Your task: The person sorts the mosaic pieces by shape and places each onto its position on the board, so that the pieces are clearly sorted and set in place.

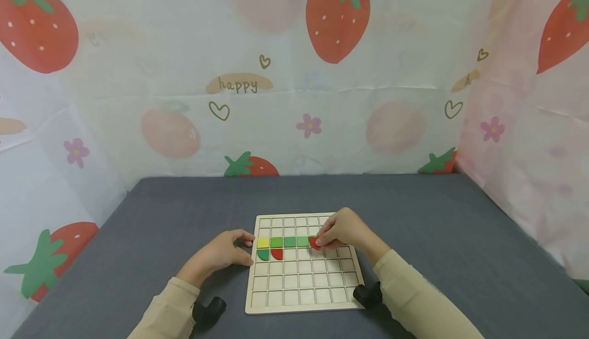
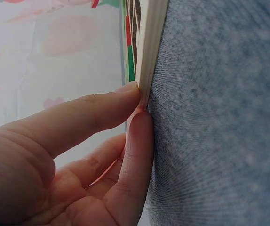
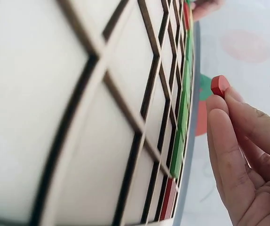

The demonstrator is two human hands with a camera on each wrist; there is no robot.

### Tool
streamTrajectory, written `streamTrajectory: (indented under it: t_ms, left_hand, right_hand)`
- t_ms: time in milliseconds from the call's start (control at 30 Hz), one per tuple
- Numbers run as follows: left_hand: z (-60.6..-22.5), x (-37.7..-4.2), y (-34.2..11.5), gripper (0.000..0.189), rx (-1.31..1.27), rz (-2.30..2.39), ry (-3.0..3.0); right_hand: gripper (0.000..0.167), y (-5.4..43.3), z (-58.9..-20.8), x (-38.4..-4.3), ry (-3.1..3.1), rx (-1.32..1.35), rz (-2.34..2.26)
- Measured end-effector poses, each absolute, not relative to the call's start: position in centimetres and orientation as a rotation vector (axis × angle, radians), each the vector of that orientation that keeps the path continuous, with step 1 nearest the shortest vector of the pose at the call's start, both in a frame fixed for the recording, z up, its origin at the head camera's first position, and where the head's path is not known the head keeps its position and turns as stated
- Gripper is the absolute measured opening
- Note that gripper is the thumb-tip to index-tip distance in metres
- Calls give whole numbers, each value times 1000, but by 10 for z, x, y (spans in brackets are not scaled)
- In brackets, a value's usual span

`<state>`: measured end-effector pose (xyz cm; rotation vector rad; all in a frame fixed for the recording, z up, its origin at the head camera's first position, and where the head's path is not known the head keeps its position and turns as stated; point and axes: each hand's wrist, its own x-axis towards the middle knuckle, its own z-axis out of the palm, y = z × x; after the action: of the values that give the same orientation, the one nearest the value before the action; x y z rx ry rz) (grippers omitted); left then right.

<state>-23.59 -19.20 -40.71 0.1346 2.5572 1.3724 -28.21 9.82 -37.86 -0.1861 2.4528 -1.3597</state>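
A pale wooden grid board (image 1: 291, 311) lies on the table. My left hand (image 1: 223, 252) rests thumb and fingertips, spread apart, against its left edge; the left wrist view shows the thumb (image 2: 102, 110) at that edge. Between the thumb and fingers of my right hand (image 1: 346, 230) is a red quarter-circle piece (image 3: 219, 85), pinched over the board. A yellow square (image 1: 263, 242) begins a row, followed by green squares (image 1: 290, 242). Below them sit a green quarter-circle (image 1: 263, 254) and another red quarter-circle (image 1: 277, 254). In the right wrist view a red piece (image 3: 168, 200) ends the row.
Dark grey cloth covers the table (image 1: 193, 201). A strawberry-print curtain (image 1: 285, 139) hangs behind it and at both sides. Black wrist-worn devices (image 1: 209, 312) stick out under both sleeves, the right one over the board's near right corner.
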Motion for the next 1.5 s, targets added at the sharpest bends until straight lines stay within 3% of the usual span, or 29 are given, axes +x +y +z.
streamTrajectory:
  t_ms: [1500]
  left_hand:
    - [-410, -236, -193, 55, 117, 1375, 2559]
  right_hand:
    - [12, 41, -384, -276, 2511, -297, -1170]
